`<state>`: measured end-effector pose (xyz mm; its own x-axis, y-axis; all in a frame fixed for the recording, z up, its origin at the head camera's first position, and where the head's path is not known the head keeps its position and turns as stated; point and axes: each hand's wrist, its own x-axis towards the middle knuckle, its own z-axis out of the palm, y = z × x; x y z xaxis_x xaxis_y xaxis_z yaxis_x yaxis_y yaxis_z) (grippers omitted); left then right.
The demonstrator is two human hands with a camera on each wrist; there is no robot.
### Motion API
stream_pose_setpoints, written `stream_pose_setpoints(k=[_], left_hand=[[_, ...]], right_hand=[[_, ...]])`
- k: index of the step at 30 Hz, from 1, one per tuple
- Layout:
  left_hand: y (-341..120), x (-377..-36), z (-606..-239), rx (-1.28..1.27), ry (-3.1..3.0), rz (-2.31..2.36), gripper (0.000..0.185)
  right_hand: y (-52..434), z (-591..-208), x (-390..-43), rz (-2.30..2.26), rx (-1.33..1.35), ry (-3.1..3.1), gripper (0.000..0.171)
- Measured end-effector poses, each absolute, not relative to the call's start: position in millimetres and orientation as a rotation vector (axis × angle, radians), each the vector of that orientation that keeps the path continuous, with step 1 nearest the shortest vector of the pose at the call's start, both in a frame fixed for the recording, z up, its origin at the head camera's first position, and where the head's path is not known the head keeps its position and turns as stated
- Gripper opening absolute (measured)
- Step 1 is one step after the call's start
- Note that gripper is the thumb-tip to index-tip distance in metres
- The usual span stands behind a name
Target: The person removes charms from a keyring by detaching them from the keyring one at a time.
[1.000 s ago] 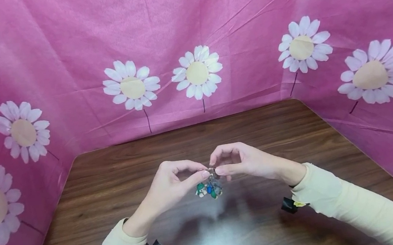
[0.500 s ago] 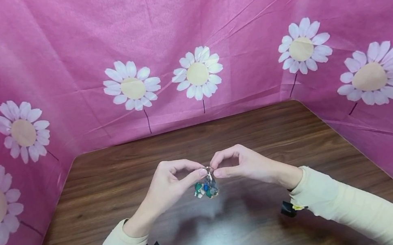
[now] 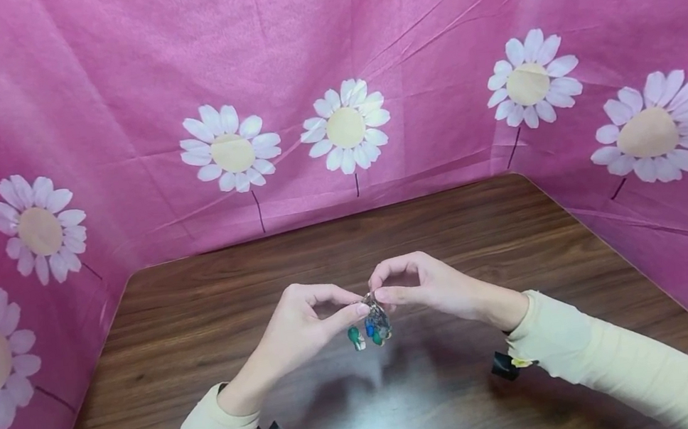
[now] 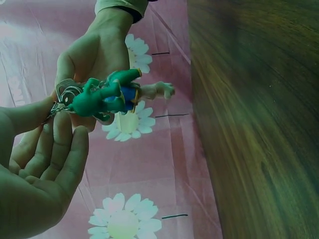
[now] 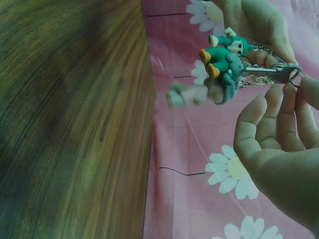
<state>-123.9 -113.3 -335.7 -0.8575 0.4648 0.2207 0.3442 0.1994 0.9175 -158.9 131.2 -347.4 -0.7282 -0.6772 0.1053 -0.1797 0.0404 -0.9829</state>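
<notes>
I held a keyring [image 3: 369, 302] up in the air between my two hands, above the middle of a dark wooden desk [image 3: 462, 228]. My left hand [image 3: 306, 326] pinched the metal ring from one side with thumb and forefinger, the other fingers [image 4: 60, 149] hanging loosely curled. My right hand [image 3: 420, 287] pinched the same ring from the other side, thumb and forefinger pressed together on the metal. Both hands were grasping, neither released.

Below the ring dangled a small cluster of figurine charms [image 3: 367, 330], green, blue and pale, clear of the desk. In the wrist views, a green figure [image 4: 97, 97] with orange feet lay against a blue and a grey one, all strung by short chains.

As I judged it, the work on the ring was in its middle: every charm I could see was on the ring, and nothing lay loose on the desk.

There were no containers in sight. A pink cloth printed with white daisies [image 3: 344, 127] walled the desk on three sides.
</notes>
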Motion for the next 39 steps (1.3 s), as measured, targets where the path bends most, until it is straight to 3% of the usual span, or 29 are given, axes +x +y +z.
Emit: stream_pose_setpoints(k=[9,17,22,30,39], left_hand=[[-115,-124,-334,0.750,2.395,1.663,0.005],[-118,-129,-333,0.690,2.285,1.562,0.013],[-120,-136,-333,0.541,2.077,1.565,0.017],[-122,-138,-332,0.521,2.055,1.622,0.018],[-118,-138,-332,0.491,2.072,1.736,0.018]], right_hand=[[133,-348,-160,-1.702,-0.923,1.969,0.011],[131,-347,-166,-1.577,-0.976,2.017,0.009],[128,-344,-165,-1.521,-0.889,1.996,0.008],[128,-345,-164,-1.592,-0.698,1.972,0.020],[131,-352,-163,-1.657,-0.671,1.862,0.023]])
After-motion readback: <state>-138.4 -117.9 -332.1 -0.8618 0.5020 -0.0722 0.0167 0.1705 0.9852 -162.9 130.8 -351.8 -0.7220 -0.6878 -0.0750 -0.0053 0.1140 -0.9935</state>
